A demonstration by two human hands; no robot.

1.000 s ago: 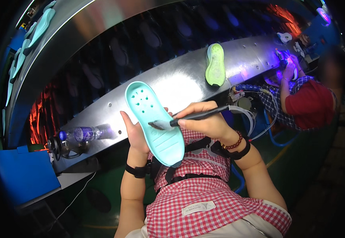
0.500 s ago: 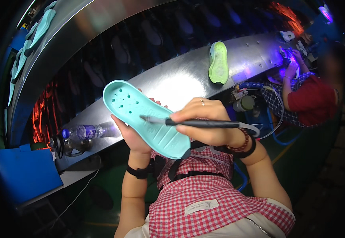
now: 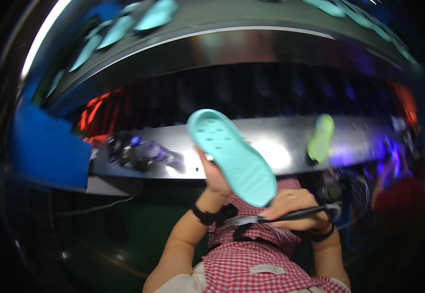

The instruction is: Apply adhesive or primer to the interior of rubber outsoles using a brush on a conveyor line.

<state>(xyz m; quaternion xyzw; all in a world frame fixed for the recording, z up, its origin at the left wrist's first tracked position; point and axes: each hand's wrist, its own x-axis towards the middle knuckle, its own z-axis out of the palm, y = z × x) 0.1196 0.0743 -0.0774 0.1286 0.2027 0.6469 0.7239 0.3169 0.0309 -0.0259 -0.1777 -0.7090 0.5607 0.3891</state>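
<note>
A turquoise shoe sole (image 3: 234, 156) is held up over the bench's near edge, its inner face with small holes and grooves toward me. My left hand (image 3: 215, 176) is closed around it from its left side and underneath, with most fingers hidden behind the sole. Just off the sole's lower end, my right hand (image 3: 294, 207) grips a black-handled brush (image 3: 306, 213). The brush's pale tip points left, in front of my apron and apart from the sole. A light tube runs from its back end. The picture is blurred by motion.
On the metal bench (image 3: 359, 128) lies a yellow-green sole (image 3: 321, 139) to the right; bottles (image 3: 156, 152) stand at the left. Turquoise soles (image 3: 158, 13) lie on the belt (image 3: 232, 14) behind. A blue box (image 3: 51, 151) is at far left, another person (image 3: 400, 195) at right.
The brush has come off the sole's surface and moved down toward my apron. My view has swung left, so the bench and belt show more broadly. The left hand still holds the sole.
</note>
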